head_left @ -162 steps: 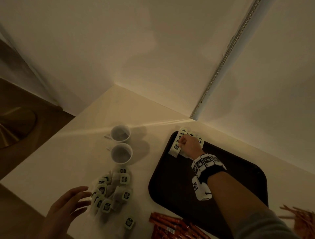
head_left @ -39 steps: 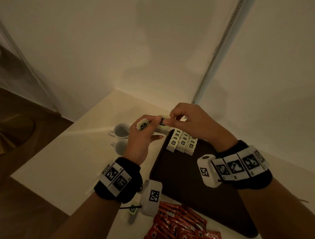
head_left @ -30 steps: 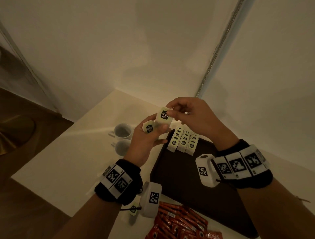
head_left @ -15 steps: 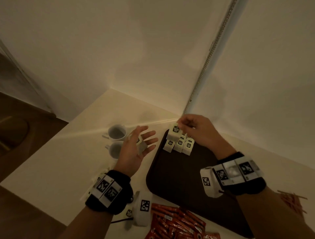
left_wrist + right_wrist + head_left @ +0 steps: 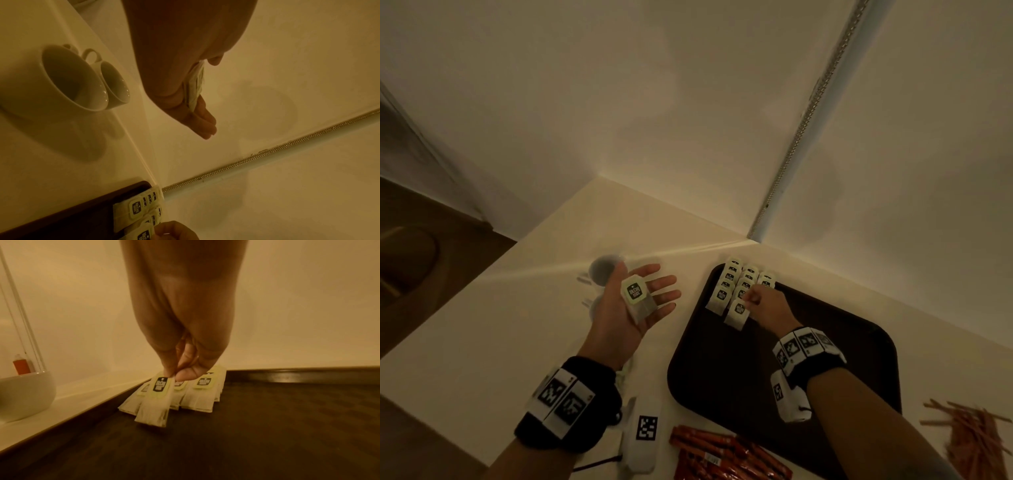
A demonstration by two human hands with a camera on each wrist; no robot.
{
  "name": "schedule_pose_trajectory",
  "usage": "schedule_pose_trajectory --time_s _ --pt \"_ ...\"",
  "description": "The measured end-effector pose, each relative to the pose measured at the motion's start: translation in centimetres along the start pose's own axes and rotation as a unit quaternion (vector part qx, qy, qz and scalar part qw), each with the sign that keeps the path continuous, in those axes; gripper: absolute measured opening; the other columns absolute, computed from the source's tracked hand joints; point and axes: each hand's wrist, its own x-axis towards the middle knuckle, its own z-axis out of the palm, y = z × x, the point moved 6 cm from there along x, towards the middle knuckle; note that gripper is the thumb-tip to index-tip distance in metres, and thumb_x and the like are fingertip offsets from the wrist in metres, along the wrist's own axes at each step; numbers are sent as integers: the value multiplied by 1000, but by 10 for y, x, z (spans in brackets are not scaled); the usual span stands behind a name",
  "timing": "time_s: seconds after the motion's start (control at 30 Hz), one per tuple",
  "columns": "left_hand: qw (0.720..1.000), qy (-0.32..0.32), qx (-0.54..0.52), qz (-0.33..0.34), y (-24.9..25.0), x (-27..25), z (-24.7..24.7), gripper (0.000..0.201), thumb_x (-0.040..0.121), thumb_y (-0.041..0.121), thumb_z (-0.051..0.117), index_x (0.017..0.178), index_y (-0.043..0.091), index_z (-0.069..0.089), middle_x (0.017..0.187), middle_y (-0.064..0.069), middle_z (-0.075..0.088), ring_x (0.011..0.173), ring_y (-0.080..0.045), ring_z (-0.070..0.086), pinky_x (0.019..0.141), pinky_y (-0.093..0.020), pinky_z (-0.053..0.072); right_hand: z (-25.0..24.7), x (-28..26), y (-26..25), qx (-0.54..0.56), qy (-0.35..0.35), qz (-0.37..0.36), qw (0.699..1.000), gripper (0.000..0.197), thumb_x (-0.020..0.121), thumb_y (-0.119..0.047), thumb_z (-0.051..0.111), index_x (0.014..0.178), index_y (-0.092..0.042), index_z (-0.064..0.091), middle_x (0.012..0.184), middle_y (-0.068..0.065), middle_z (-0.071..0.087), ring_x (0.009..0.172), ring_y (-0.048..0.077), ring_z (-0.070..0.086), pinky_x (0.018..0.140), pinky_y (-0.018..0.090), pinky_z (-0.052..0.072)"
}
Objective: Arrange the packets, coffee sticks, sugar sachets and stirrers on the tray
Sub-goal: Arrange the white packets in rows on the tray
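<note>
Right grip (image 5: 763, 306) pinching label end of a packet (image 5: 736, 313), laid at near end of packet rows (image 5: 739, 281) in far-left corner of tray (image 5: 722, 370). Left grip (image 5: 631, 308) palm up above counter (image 5: 482, 335), fingers straight, one packet in palm (image 5: 637, 298)
</note>
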Motion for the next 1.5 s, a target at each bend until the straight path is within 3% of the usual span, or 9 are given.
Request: schedule_pose_trajectory --time_s 0.47,0.63,0.7,0.8,0.9,1.03,1.2,1.37,1.5 --pt "998 -26 43 -41 -8 8 7 80 90 69 11 124 12 55 110 -19 69 94 -32 70 58 -30 57 -4 22 0 -1 29 25 999 13 86 -12 64 98 -6 63 103 11 66 94 20 59 82 27 46" --pt "991 -62 99 -61 -11 10 23 81 87 71 11 129 14 51 107 -21 70 90 -31 71 56 -31 57 -34 -19 -103 162 40 -188 968 6 86 -22 66 92 -20 67 91 -5 60 76 -4 52 67 7 38" --pt "986 -88 132 -58 -10 9 32 79 88 70 9 126 18 54 107 -18 71 93 -30 70 58 -31 58 -37 -44 -145 154 -17 -275 949 9 84 -24 69 92 -27 68 90 -11 57 81 -3 51 70 7 37" --pt "980 -113 158 -35 -5 6 46 76 86 70 11 119 22 59 109 -10 71 98 -27 69 65 -33 58 -44 -65 -175 105 -16 -348 931 8 82 -24 70 89 -20 71 86 -10 58 86 5 51 76 19 40" --pt "978 -112 167 60 4 4 49 56 86 68 37 114 26 62 116 -4 68 101 -18 67 78 -38 57 -62 -73 -186 69 19 -359 931 9 84 -21 69 86 -13 71 81 -4 63 77 9 54 74 26 44" --pt "951 -124 215 185 12 -3 49 23 80 31 71 103 24 70 102 0 72 98 -16 67 84 -32 54 -89 -85 -199 54 48 -352 933 9 83 -22 69 90 -17 70 71 -8 64 66 6 54 68 22 45" --pt "951 -190 179 163 5 -16 67 27 80 18 71 106 21 67 108 -4 72 100 -22 67 84 -32 54 -107 -98 -218 71 62 -333 938 3 81 -18 70 81 -15 70 72 -5 67 64 8 59 62 19 48" --pt "975 -197 63 81 -1 -23 83 18 75 21 64 92 18 71 89 1 74 78 -14 70 70 -23 55 -117 -96 -225 81 48 -283 954 5 77 -11 70 73 -15 69 62 -9 63 52 -4 56 53 8 44" --pt "976 -197 38 80 0 -24 83 5 81 24 71 83 23 75 83 2 71 71 -9 65 66 -20 49 -122 -95 -225 63 63 -269 959 4 75 -12 71 71 -14 70 59 -12 60 51 -6 53 51 5 40"
